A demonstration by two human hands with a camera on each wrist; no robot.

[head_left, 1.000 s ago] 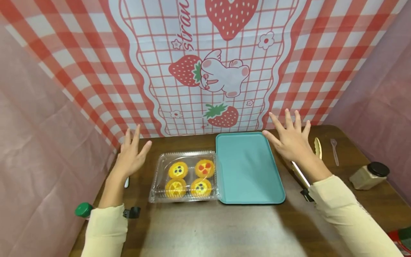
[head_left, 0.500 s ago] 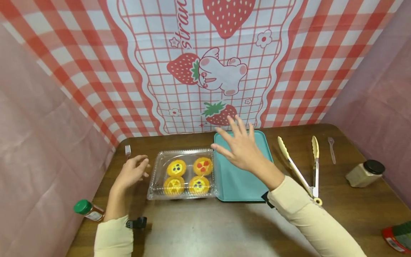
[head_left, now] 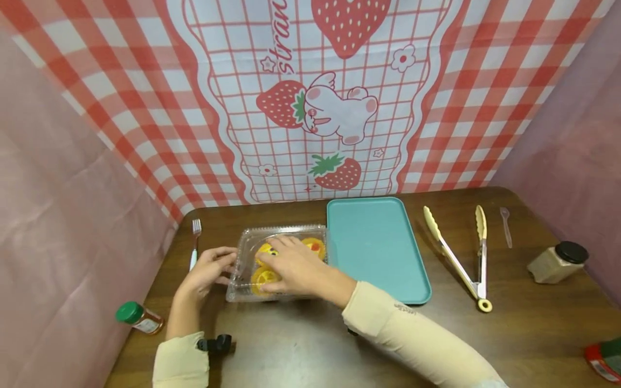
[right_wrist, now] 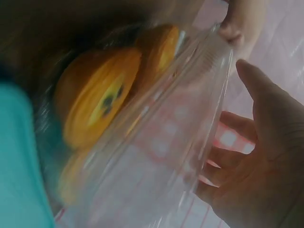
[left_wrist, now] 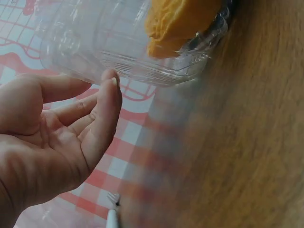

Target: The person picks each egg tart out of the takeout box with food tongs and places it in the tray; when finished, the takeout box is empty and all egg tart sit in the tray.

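Observation:
A clear plastic clamshell box [head_left: 237,293] with several egg tarts [head_left: 264,276] inside lies closed on the table. My right hand [head_left: 296,267] is over its lid, palm down with the fingers spread, hiding part of the tarts. Seen from the right wrist, those fingers lie close along the lid [right_wrist: 156,156], and a tart topped with dark dots [right_wrist: 102,102] shows through the plastic. At the box's left side is my left hand [head_left: 208,272], fingers loosely bent. In the left wrist view its index fingertip [left_wrist: 111,78] comes right up to the box wall [left_wrist: 128,66].
A teal tray [head_left: 373,248] adjoins the box on the right. Farther right lie spread tongs [head_left: 453,264], a small plastic spoon [head_left: 506,226] and a black-lidded jar [head_left: 555,265]. Left of the box are a fork [head_left: 195,237] and a green-capped bottle [head_left: 140,318]. A patterned cloth [head_left: 330,118] hangs behind.
My right hand has moved left from beyond the tray to over the box lid, uncovering the tongs. My left hand has come down and right to the box's left side.

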